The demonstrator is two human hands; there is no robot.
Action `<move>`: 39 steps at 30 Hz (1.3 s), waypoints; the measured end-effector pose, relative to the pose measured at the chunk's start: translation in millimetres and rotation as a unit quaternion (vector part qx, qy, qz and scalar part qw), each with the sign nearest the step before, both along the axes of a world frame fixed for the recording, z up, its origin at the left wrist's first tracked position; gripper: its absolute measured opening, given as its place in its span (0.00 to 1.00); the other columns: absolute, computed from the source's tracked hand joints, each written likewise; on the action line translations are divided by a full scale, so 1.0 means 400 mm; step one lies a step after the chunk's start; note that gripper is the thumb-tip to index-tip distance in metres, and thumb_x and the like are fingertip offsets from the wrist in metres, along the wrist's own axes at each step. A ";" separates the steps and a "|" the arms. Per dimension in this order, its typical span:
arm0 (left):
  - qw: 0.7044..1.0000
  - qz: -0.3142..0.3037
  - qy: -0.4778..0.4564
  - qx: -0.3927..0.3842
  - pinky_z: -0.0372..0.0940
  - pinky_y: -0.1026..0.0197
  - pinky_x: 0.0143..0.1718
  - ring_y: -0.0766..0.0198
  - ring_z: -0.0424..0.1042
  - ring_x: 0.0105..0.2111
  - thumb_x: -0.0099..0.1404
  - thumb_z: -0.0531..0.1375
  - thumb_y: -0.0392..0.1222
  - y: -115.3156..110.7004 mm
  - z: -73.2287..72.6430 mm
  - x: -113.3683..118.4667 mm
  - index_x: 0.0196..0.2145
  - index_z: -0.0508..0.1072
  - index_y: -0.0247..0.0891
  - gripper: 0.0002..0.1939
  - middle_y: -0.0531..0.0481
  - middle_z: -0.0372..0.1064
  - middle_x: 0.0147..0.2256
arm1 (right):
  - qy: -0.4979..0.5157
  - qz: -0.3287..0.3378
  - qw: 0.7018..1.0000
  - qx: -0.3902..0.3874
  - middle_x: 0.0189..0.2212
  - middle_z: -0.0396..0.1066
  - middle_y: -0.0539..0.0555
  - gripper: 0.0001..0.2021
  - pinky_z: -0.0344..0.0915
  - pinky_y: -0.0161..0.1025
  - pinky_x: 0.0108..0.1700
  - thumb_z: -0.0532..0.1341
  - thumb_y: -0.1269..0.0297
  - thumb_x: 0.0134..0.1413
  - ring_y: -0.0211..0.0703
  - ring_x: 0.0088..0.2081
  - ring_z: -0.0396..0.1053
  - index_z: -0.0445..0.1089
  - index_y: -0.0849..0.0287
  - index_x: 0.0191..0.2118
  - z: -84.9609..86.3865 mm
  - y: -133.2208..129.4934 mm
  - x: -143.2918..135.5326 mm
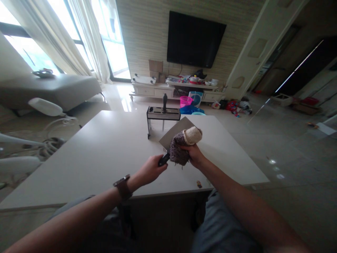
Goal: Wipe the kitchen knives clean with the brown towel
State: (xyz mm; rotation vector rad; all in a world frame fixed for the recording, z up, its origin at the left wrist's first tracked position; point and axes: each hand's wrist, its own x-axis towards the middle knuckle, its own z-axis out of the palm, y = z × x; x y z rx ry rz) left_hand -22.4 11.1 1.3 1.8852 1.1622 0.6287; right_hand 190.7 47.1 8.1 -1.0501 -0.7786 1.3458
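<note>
My left hand (152, 169) is closed around the black handle of a cleaver (173, 130), whose broad grey blade points up and away from me above the table. In my right hand (193, 153) is a brown and cream cloth (181, 149), bunched and pressed against the blade. Part of the blade is hidden behind the cloth. Just beyond the cleaver stands a knife block (163, 114) with a dark top and clear lower part; one black handle sticks up out of it.
A white table (105, 154) spreads under my hands. One small brownish object (199, 184) lies by its near edge. Behind the table are a pink basket (185, 102) and a white TV cabinet (147, 91). White chairs (50, 108) stand at the left.
</note>
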 end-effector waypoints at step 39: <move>0.998 -0.011 0.042 0.050 0.51 0.62 0.28 0.66 0.56 0.26 0.65 0.58 0.48 0.034 0.020 -0.008 0.30 0.69 0.36 0.12 0.55 0.62 0.24 | 0.005 -0.025 0.999 0.025 0.39 0.83 0.54 0.28 0.70 0.56 0.58 0.77 0.73 0.22 0.58 0.47 0.78 0.78 0.58 0.39 0.004 -0.001 -0.011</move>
